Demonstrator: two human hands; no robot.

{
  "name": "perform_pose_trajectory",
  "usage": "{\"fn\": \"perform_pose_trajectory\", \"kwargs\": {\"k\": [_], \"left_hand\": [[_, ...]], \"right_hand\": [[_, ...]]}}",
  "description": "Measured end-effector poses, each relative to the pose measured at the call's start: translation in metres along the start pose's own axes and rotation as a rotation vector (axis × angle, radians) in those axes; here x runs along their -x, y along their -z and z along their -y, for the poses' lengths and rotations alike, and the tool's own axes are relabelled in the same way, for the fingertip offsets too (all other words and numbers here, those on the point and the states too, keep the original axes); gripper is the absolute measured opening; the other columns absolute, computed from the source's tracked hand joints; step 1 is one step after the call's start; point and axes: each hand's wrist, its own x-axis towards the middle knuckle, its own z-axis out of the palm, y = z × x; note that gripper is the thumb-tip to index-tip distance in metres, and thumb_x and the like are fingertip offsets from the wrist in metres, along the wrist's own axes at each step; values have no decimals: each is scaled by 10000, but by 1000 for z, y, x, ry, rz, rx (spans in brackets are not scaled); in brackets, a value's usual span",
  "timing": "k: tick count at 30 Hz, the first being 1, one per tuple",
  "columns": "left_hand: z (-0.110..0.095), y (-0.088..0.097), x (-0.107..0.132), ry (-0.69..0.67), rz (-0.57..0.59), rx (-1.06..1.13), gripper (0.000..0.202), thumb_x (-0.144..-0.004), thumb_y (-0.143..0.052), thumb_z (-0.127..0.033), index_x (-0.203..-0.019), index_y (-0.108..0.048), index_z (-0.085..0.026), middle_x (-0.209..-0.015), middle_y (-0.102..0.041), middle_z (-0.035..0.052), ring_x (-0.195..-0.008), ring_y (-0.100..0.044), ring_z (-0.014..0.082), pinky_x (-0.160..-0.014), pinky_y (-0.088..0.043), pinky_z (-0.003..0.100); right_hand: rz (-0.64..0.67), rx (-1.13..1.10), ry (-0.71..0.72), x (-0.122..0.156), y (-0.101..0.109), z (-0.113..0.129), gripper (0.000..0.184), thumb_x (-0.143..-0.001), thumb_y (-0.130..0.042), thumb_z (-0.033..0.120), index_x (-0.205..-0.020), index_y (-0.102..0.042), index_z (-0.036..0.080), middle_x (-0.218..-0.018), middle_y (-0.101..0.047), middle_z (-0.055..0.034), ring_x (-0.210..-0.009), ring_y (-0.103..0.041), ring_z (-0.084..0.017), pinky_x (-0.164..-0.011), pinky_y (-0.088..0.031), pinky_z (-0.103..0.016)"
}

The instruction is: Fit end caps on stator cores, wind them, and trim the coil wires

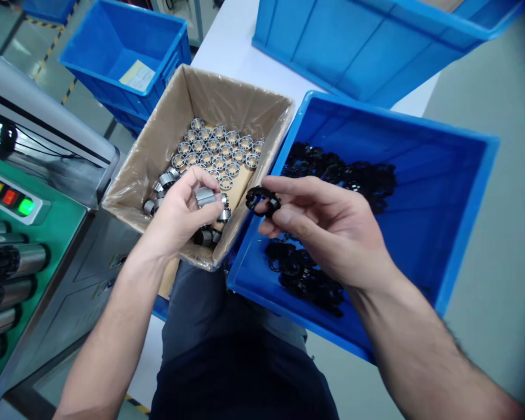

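My left hand point(179, 204) holds a short silver metal cylinder point(205, 196) with a toothed end between thumb and fingers, over the lined cardboard box point(240, 102). Between the thumb and fingertips of my right hand point(332, 219) is a black ring point(273, 205) with notches, near the box's right edge. The cylinder and the ring are apart. Rows of silver rings point(219, 133) stand on the box floor, and more silver cylinders point(168, 177) lie loose at its left. Black rings point(295, 262) are heaped in the blue bin point(420, 233) under my right hand.
A large blue crate point(359, 49) stands on the white table point(225, 44) at the back. Another blue crate point(126, 35) holding a paper is at the back left. On the left, a green machine bed point(65, 224) carries metal cylinders and lit buttons point(26, 206).
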Motion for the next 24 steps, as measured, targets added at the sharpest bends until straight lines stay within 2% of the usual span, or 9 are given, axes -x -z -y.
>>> {"fn": "perform_pose_trajectory", "kwargs": {"k": [2, 4, 7, 9, 12, 15, 21, 24], "left_hand": [[1, -17, 2, 42, -52, 175, 452, -861, -999, -309, -1087, -614, -243, -1046, -696, -16, -746, -625, 87, -599, -466, 189], [4, -33, 4, 100, -93, 269, 444, -996, -941, -527, -1187, -642, -260, -947, -709, -27, -634, -599, 89, -503, -405, 194], [15, -49, 9, 143, -60, 314, 668, -1127, -579, -915, -1261, -688, -270, -696, -624, -49, -414, -377, 93, -392, -246, 247], [22, -54, 13, 113, -18, 288, 810, -1135, -381, -1003, -1243, -713, -271, -591, -520, -56, -378, -296, 104, -381, -199, 272], [28, -56, 18, 71, 12, 222, 852, -1132, -311, -1024, -1246, -716, -283, -572, -433, -64, -390, -267, 117, -394, -213, 292], [28, -53, 21, 82, 49, 221, 828, -1142, -323, -1005, -1292, -710, -288, -599, -412, -59, -438, -288, 130, -423, -244, 299], [37, -42, 24, 20, 135, 245, 500, -1146, -645, -789, -1312, -690, -320, -920, -583, 2, -652, -417, 145, -539, -384, 280], [40, -41, 25, 14, 159, 223, 454, -1182, -622, -759, -1326, -667, -331, -960, -577, 0, -672, -414, 144, -558, -394, 272]], "right_hand": [[8, -38, 5, 1, -3, 1, 381, -1043, -1012, 379, -1408, -905, 381, -1117, -923, 10, -947, -905, -190, -908, -792, -334], [5, -14, 36, 1, -4, 0, 474, -996, -1056, 331, -1435, -889, 393, -1111, -930, 23, -1085, -920, -200, -1042, -779, -335], [32, 57, 106, 1, -5, -5, 444, -1013, -1029, 280, -1426, -892, 363, -1218, -940, -7, -1160, -917, -217, -1115, -769, -369], [38, 116, 169, 1, -6, -9, 374, -1043, -988, 267, -1400, -899, 338, -1297, -928, -37, -1137, -909, -222, -1090, -785, -392], [-7, 250, 250, 3, -8, -13, 336, -1014, -996, 269, -1337, -919, 320, -1277, -884, -67, -1167, -870, -238, -1050, -798, -399], [-47, 381, 295, 5, -11, -15, 321, -985, -1009, 270, -1292, -935, 324, -1302, -847, -94, -1256, -838, -272, -1010, -798, -403], [-66, 471, 374, 3, -13, -18, 266, -984, -1024, 296, -1231, -936, 336, -1211, -898, -67, -1147, -867, -282, -1012, -785, -440], [-61, 442, 393, 2, -13, -19, 306, -970, -1040, 281, -1254, -937, 331, -1205, -907, -62, -1158, -871, -276, -1023, -780, -430]]}}
